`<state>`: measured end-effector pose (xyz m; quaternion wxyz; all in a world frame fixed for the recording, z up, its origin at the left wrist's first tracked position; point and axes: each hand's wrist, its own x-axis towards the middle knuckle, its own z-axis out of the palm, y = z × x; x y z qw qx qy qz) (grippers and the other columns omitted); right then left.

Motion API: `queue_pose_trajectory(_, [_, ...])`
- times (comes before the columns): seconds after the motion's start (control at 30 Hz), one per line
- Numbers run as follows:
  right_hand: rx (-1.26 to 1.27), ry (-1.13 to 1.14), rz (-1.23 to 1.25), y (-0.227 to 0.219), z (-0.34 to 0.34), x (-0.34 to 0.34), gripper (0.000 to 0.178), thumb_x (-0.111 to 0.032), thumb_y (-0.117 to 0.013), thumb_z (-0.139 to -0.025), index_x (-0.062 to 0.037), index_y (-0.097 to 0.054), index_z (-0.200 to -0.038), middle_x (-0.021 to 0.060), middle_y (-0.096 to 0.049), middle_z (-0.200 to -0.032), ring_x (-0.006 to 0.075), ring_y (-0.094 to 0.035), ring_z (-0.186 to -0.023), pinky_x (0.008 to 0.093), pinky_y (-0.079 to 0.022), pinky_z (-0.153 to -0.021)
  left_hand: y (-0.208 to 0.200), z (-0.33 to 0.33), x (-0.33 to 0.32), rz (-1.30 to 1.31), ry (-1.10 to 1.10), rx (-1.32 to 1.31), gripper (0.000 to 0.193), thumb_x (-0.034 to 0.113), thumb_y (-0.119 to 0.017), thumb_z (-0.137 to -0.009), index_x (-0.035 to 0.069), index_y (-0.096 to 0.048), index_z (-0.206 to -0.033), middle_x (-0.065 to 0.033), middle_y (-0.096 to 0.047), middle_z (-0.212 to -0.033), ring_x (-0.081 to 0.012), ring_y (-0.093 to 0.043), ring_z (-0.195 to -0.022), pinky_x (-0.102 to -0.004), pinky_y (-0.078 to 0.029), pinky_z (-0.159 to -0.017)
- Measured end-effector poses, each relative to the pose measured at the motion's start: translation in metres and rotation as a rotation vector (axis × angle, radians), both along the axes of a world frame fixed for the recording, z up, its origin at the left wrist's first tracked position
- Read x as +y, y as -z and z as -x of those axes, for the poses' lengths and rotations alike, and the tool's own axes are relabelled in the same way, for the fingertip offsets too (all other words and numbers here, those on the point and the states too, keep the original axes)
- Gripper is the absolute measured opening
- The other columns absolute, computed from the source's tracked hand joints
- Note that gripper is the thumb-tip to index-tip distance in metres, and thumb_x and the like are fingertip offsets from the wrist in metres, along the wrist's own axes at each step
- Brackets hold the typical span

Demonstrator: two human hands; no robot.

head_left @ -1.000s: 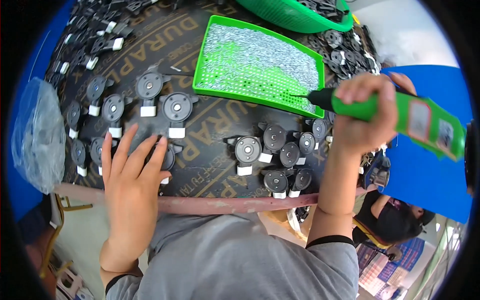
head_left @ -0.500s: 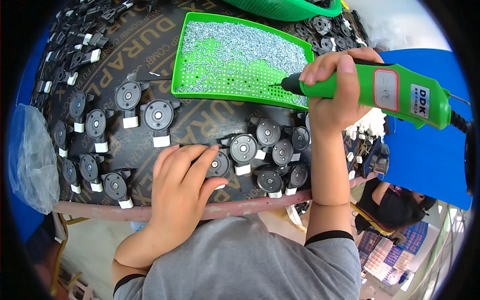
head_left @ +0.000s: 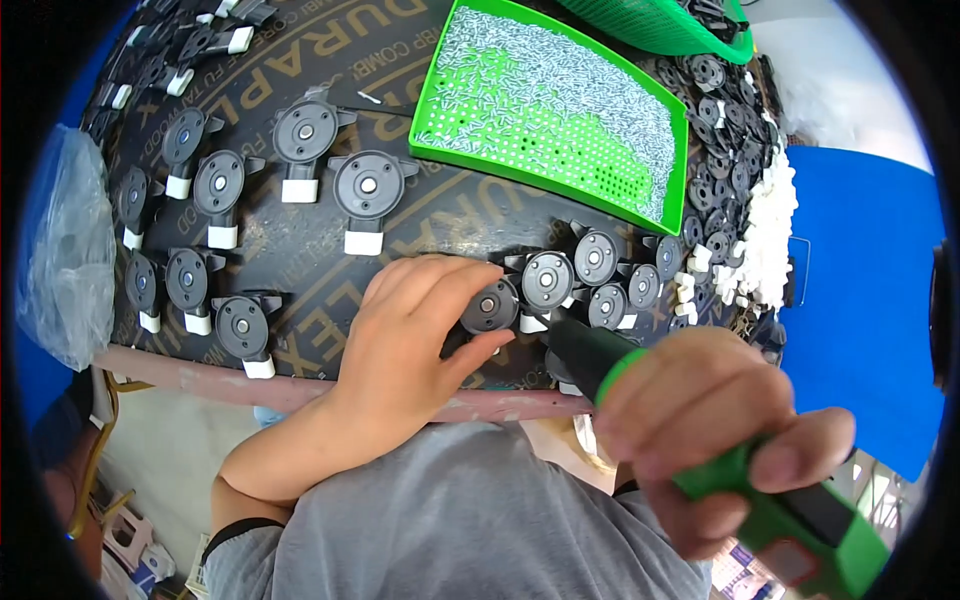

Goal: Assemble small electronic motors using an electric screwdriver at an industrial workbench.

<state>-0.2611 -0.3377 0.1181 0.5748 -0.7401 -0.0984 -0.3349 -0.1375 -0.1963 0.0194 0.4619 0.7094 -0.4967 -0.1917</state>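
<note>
A grey shirt (head_left: 430,510) fills the lower middle. To its right, the right hand (head_left: 700,420) has its fingers wrapped around a green driver (head_left: 590,352); the black nose slants up and left over the right-hand group of parts, covering some of them. I cannot tell whether its tip touches anything.

The left hand (head_left: 405,325) comes over the surface (head_left: 440,225) near its worn pink edge, thumb and forefinger closed on the rim of a black disc (head_left: 490,306). That disc is just left of the nose and beside the right discs (head_left: 547,281), which stand close together with white tabs.

Well apart, on the left, eight left discs (head_left: 242,327) with white tabs are spread in loose rows, beside a clear bag (head_left: 65,260) at the far left.

Beyond them is a green tray (head_left: 681,180) with many silvery screws (head_left: 570,90), heaped thickest along its far and right sides. White pieces (head_left: 765,235) and black parts (head_left: 705,75) lie right of it; behind stands a green basket (head_left: 645,30).
</note>
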Motion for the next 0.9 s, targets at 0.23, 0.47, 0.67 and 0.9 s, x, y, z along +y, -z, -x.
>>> queue_pose_trajectory(0.23, [0.095,0.026,0.015,0.007,-0.004,0.000,0.033,-0.019,-0.064,-0.097,-0.0098,-0.037,-0.114,0.0076,-0.055,-0.074,0.0193,-0.057,-0.057,0.0335,-0.054,-0.051,0.001,0.001,-0.001,0.016,0.008,0.018,0.053,0.010,-0.086,-0.069,0.007,-0.065,-0.118,-0.0125,-0.066,-0.112,-0.0344,-0.061,-0.106,-0.0425,-0.048,-0.091])
queue_pose_trajectory(0.47, [0.140,-0.256,0.070,0.003,-0.019,-0.018,0.030,-0.013,-0.065,-0.095,-0.0068,-0.039,-0.109,0.0104,-0.058,-0.072,0.0192,-0.055,-0.051,0.0344,-0.052,-0.049,0.001,0.000,0.000,0.044,0.031,0.015,0.047,0.013,-0.081,-0.075,0.005,-0.062,-0.118,-0.0121,-0.064,-0.108,-0.0338,-0.059,-0.102,-0.0443,-0.045,-0.088])
queue_pose_trajectory(0.67, [0.130,0.085,-0.043,0.013,-0.013,0.007,0.030,-0.014,-0.066,-0.095,-0.0077,-0.041,-0.109,0.0104,-0.060,-0.074,0.0217,-0.058,-0.053,0.0358,-0.053,-0.049,0.006,-0.001,0.001,0.039,0.051,0.036,0.048,0.013,-0.080,-0.075,0.004,-0.062,-0.119,-0.0127,-0.064,-0.108,-0.0343,-0.059,-0.102,-0.0451,-0.045,-0.090])
queue_pose_trajectory(0.9, [-0.065,0.103,-0.048,-0.007,-0.003,-0.036,0.019,-0.016,-0.052,-0.099,-0.0087,-0.047,-0.117,0.0084,-0.056,-0.074,0.0214,-0.056,-0.056,0.0356,-0.050,-0.048,0.003,0.001,-0.001,0.040,0.110,0.014,0.054,0.019,-0.080,-0.075,0.003,-0.061,-0.122,-0.0134,-0.064,-0.115,-0.0349,-0.059,-0.107,-0.0459,-0.045,-0.094])
